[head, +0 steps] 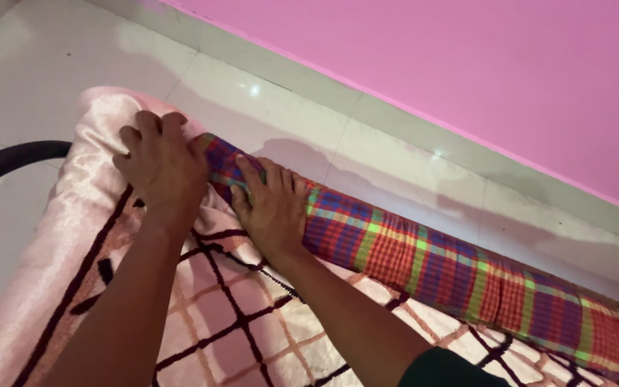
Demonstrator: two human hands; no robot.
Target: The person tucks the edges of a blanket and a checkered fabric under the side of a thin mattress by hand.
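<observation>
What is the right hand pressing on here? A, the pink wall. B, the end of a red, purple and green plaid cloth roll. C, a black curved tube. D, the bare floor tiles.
B: the right hand lies flat on the end of the plaid cloth roll, beside the left hand on the pink blanket.

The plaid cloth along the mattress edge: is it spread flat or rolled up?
Rolled up. The plaid cloth forms a long rounded tube along the pink mattress, with both hands pressing its near end.
</observation>
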